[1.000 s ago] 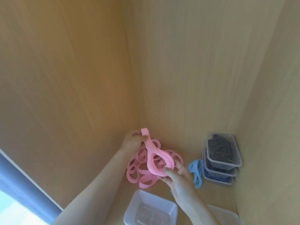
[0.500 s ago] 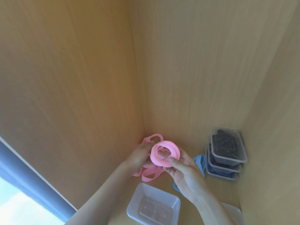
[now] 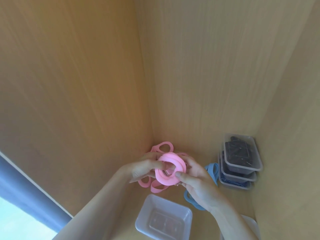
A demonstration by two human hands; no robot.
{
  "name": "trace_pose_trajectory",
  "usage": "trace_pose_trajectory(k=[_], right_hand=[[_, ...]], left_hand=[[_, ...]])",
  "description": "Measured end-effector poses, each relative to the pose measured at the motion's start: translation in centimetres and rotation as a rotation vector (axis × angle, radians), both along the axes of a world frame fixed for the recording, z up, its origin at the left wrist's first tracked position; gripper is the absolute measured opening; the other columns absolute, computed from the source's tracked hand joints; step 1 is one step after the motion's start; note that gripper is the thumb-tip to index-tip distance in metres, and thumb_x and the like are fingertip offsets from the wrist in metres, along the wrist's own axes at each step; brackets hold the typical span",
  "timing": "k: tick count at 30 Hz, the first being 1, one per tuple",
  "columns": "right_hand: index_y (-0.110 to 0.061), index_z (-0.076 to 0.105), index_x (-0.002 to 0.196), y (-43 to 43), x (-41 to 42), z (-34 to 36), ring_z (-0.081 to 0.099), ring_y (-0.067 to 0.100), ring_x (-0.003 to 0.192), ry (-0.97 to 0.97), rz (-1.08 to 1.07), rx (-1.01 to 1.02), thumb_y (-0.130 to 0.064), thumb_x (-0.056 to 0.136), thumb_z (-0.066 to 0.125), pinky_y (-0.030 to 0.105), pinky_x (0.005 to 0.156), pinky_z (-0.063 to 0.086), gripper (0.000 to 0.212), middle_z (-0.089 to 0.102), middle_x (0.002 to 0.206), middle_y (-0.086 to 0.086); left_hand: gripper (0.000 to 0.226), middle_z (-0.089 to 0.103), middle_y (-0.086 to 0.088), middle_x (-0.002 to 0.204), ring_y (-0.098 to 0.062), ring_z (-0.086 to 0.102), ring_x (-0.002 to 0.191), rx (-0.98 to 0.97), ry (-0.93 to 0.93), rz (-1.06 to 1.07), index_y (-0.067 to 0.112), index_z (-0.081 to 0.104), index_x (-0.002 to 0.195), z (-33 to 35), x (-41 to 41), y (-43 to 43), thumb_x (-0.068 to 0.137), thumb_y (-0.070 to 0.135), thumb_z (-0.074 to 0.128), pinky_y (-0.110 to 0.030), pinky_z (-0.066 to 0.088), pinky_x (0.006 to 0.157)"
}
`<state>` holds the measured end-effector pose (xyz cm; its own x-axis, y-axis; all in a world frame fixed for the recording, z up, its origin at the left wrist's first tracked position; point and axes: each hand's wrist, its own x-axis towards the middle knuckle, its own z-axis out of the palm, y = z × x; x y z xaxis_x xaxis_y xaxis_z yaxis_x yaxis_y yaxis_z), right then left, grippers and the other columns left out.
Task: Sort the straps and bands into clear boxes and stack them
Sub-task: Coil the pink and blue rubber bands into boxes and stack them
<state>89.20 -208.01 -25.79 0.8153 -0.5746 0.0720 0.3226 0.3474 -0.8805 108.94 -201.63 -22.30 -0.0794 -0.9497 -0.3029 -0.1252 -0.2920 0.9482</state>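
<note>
Shelf [image 3: 202, 153] bears stacked boxes [image 3: 242, 168] of dark straps [image 3: 237, 151]; left hand [image 3: 145, 168] and right hand [image 3: 195, 181] fingers [image 3: 155, 163] clamp pink band [image 3: 173, 157].

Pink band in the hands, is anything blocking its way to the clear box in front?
Nothing visible blocks it. The left hand and right hand hold the rolled pink band just beyond the clear box, which has no lid on. The other pink bands lie under the hands, not over the box.
</note>
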Motion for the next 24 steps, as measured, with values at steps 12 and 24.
trace_pose_trajectory(k=[12, 24], right_hand=[[-0.018, 0.069, 0.122, -0.1, 0.0, -0.6, 0.073, 0.019, 0.095, 0.312, -0.207, -0.239, 0.005, 0.090, 0.067, 0.025, 0.075, 0.057, 0.039, 0.076, 0.106, 0.003], [-0.016, 0.068, 0.112, -0.7, 0.3, -2.5, 0.070, 0.027, 0.102, 0.509, -0.226, -0.043, 0.009, 0.088, 0.067, 0.035, 0.081, 0.061, 0.035, 0.070, 0.113, 0.013]], left_hand=[[0.027, 0.076, -0.011, 0.107, -0.022, 0.074, 0.097, 0.055, -0.194, 0.266, 0.007, 0.067, 0.119, -2.1, -1.1, 0.0, 0.099, 0.009, 0.048, -0.038, 0.062, 0.083], [0.029, 0.075, -0.013, 0.106, -0.028, 0.073, 0.099, 0.041, -0.179, 0.520, 0.009, 0.069, 0.113, -4.3, -3.2, 0.3, 0.096, 0.009, 0.046, -0.048, 0.061, 0.086]])
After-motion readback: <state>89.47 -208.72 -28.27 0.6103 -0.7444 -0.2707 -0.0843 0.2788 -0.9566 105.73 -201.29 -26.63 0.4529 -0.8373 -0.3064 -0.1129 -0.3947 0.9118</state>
